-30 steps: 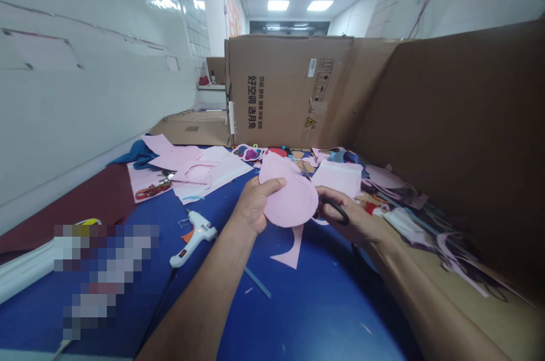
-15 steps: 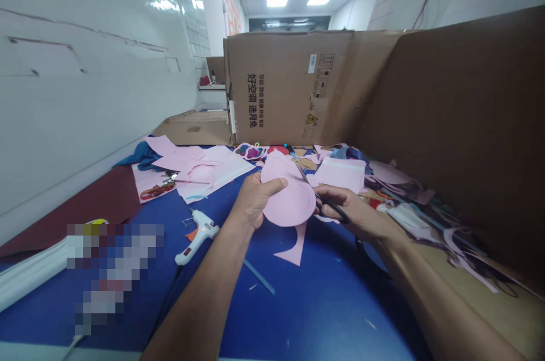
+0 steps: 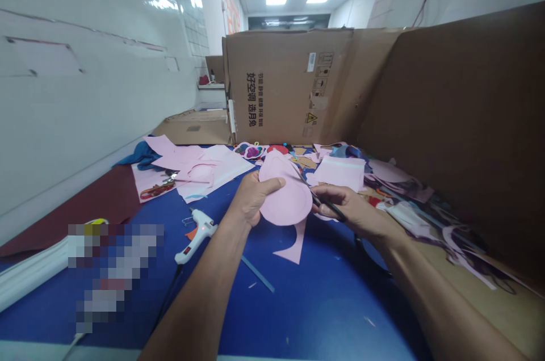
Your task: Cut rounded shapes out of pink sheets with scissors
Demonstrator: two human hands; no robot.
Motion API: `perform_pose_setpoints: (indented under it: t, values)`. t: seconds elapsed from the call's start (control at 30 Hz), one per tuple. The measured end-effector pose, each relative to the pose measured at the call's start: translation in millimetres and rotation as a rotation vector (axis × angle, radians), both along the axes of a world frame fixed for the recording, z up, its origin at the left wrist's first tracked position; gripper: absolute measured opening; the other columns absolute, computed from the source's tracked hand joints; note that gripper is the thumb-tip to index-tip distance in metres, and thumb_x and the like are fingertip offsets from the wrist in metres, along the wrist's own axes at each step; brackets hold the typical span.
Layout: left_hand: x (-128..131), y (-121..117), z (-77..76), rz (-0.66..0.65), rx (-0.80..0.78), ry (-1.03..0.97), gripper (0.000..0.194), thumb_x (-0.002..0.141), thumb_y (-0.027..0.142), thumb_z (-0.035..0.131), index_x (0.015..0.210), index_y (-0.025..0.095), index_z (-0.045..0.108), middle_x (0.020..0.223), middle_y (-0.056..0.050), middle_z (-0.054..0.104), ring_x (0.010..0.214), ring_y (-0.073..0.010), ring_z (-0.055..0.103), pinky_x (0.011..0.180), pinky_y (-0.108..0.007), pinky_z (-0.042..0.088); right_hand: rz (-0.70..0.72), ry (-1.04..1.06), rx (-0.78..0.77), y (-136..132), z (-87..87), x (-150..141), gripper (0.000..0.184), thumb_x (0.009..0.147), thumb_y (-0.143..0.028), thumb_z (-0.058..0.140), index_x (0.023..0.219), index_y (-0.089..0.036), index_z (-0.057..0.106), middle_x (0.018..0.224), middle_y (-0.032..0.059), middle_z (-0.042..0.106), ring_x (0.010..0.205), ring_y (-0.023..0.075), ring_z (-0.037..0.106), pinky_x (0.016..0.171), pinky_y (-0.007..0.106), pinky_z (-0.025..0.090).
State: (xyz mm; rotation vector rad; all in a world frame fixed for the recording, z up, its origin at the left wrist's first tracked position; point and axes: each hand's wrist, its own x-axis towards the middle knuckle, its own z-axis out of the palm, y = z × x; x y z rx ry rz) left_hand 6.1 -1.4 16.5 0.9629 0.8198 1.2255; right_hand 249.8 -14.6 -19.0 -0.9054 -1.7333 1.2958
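Scissors (image 3: 335, 211) have turned more edge-on, and the pink teardrop piece (image 3: 286, 199) has shifted slightly left.
Head view: the left hand (image 3: 254, 197) pinches the piece, thumb on top, while the right hand (image 3: 351, 208) grips the scissors, blades along its right edge. Its broad, rounded end, nearest the wearer, looks already trimmed; a curved pink offcut (image 3: 298, 246) lies below the grip. A faint outline runs inside the rim; how much edge remains uncut, I cannot tell. The narrow end points away from the wearer, the long axis running near to far, leaning slightly left.
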Motion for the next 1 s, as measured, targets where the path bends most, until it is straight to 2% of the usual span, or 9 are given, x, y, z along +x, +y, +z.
perform_pose_setpoints:
  t: [0.13,0.3,0.63,0.77,1.0]
  values:
    - [0.7,-0.9,2.1,0.015,-0.003,0.006,0.035,0.055,0.021,0.088,0.087,0.012,0.078,0.083,-0.013,0.079,0.065,-0.0243,0.072,0.063,-0.036,0.058,-0.018,-0.007,0.013,1.5,-1.3,1.0,0.042,0.082,-0.048,0.086,0.117,-0.025,0.081,0.108,0.0074,0.073,0.100,0.0263,0.063,0.090,0.037,0.050]
    - [1.2,-1.0,0.5,0.010,0.010,0.006,0.033,0.056,0.021,0.087,0.086,0.012,0.078,0.083,-0.013,0.079,0.065,-0.0238,0.071,0.064,-0.035,0.058,-0.040,-0.009,0.011,1.9,-1.4,1.3,0.050,0.079,-0.051,0.088,0.121,-0.025,0.081,0.107,0.0083,0.074,0.100,0.0277,0.064,0.089,0.039,0.051]
    - [1.7,-0.1,-0.2,0.017,0.001,0.000,0.035,0.055,0.021,0.088,0.086,0.012,0.078,0.083,-0.013,0.079,0.067,-0.0236,0.072,0.065,-0.035,0.059,-0.036,0.003,-0.005,3.9,-3.4,1.7,0.050,0.078,-0.050,0.089,0.121,-0.027,0.081,0.114,0.0079,0.075,0.103,0.0279,0.065,0.091,0.038,0.051]
    - [1.9,0.0,-0.5,0.013,0.008,0.003,0.034,0.055,0.022,0.088,0.087,0.012,0.078,0.084,-0.013,0.080,0.067,-0.0237,0.072,0.065,-0.035,0.059,-0.037,-0.022,0.005,3.8,-2.5,2.0,0.051,0.080,-0.050,0.087,0.124,-0.026,0.080,0.114,0.0081,0.075,0.101,0.0270,0.065,0.088,0.037,0.051]
    - [2.3,-0.1,-2.0,0.008,0.010,0.000,0.034,0.057,0.022,0.088,0.088,0.011,0.079,0.085,-0.014,0.080,0.067,-0.0246,0.072,0.067,-0.037,0.059,-0.032,-0.021,0.002,3.5,-2.3,1.1,0.049,0.082,-0.050,0.086,0.126,-0.029,0.080,0.118,0.0074,0.075,0.108,0.0292,0.064,0.094,0.040,0.050]
